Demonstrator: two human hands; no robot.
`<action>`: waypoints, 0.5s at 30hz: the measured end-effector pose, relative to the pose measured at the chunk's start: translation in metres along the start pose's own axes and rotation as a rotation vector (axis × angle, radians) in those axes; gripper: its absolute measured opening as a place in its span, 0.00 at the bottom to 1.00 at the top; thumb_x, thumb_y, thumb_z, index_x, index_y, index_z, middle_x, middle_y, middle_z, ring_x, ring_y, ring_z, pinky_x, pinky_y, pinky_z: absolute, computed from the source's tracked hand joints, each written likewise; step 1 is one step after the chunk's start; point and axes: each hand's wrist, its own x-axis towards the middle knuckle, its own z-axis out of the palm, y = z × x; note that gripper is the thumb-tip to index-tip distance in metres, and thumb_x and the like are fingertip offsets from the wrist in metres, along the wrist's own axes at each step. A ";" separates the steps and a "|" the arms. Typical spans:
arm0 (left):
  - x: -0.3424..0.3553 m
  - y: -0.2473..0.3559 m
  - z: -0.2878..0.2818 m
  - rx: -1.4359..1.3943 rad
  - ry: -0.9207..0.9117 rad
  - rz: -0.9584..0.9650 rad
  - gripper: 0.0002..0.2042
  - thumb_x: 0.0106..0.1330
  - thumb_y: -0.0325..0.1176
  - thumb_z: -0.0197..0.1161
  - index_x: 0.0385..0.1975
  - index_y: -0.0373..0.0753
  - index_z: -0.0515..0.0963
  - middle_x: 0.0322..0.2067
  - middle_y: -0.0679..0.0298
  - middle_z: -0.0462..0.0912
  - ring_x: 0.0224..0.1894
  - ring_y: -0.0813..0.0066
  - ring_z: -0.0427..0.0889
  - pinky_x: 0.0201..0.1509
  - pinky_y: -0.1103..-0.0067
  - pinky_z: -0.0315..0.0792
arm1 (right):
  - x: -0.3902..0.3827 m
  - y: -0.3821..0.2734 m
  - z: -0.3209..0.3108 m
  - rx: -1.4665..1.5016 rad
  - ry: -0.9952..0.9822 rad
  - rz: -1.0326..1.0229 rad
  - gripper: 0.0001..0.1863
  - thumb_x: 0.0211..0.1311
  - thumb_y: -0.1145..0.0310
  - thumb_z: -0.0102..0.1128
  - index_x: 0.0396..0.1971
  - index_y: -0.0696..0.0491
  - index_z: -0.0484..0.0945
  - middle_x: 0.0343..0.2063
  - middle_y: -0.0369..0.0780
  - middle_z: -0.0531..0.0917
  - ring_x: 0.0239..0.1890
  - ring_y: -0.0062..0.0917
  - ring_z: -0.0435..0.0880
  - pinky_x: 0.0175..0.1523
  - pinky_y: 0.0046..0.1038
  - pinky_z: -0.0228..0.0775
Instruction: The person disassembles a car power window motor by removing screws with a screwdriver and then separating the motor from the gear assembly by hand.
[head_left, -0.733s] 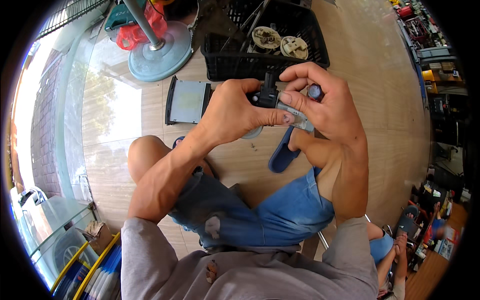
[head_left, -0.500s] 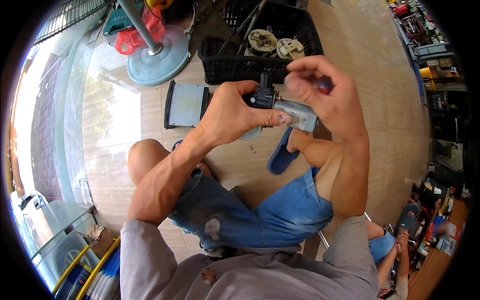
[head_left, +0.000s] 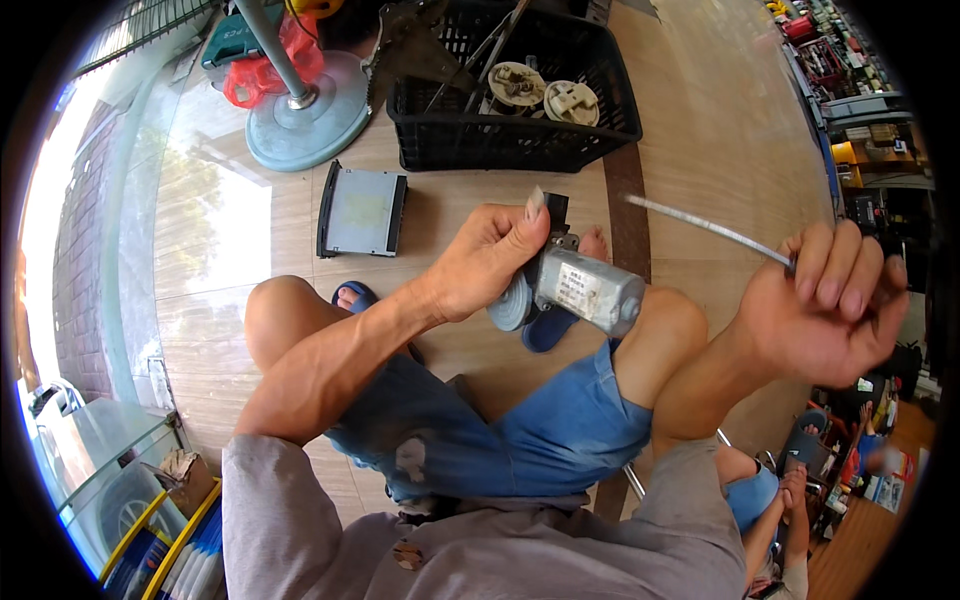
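A small electric gear motor [head_left: 590, 290] hangs above my knees, its silver can carrying a white label. My left hand [head_left: 485, 255] is closed round its black end, the thumb pressed on top. A grey round disc [head_left: 512, 303] shows below that hand. Off to the right, apart from the motor, my right hand [head_left: 825, 305] grips a screwdriver [head_left: 705, 222]. Its long metal shaft points left toward the motor, slightly blurred; the fingers hide its handle.
Beyond the motor stands a black plastic crate [head_left: 500, 145] holding round cream-coloured parts [head_left: 572, 103]. A flat grey metal unit [head_left: 362, 212] lies on the tiled floor, near a round stand base [head_left: 310, 120]. Another person's hands [head_left: 793, 487] show at lower right.
My right hand has swung right and nearer, away from the motor, bringing the screwdriver's shaft into sight. My left hand has lowered and turned the motor, so its label shows more fully.
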 end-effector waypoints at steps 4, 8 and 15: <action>0.003 -0.003 0.000 0.048 0.023 -0.107 0.30 0.76 0.56 0.46 0.31 0.32 0.83 0.28 0.63 0.85 0.29 0.86 0.79 0.31 0.84 0.74 | -0.008 -0.003 0.008 0.054 -0.078 0.038 0.15 0.69 0.59 0.52 0.38 0.57 0.78 0.17 0.30 0.70 0.19 0.15 0.63 0.20 0.18 0.54; 0.006 -0.001 0.004 0.048 0.045 -0.163 0.28 0.77 0.52 0.48 0.30 0.31 0.83 0.26 0.62 0.85 0.28 0.85 0.79 0.31 0.84 0.74 | -0.010 0.003 0.011 0.099 -0.125 0.071 0.15 0.69 0.59 0.53 0.41 0.57 0.77 0.18 0.31 0.71 0.19 0.15 0.64 0.20 0.18 0.56; 0.008 0.002 0.011 0.008 0.196 -0.180 0.24 0.73 0.52 0.54 0.24 0.37 0.81 0.21 0.70 0.79 0.21 0.86 0.73 0.26 0.84 0.68 | -0.010 0.004 0.008 0.129 -0.215 0.171 0.16 0.70 0.58 0.53 0.42 0.57 0.76 0.19 0.32 0.71 0.20 0.16 0.65 0.20 0.18 0.59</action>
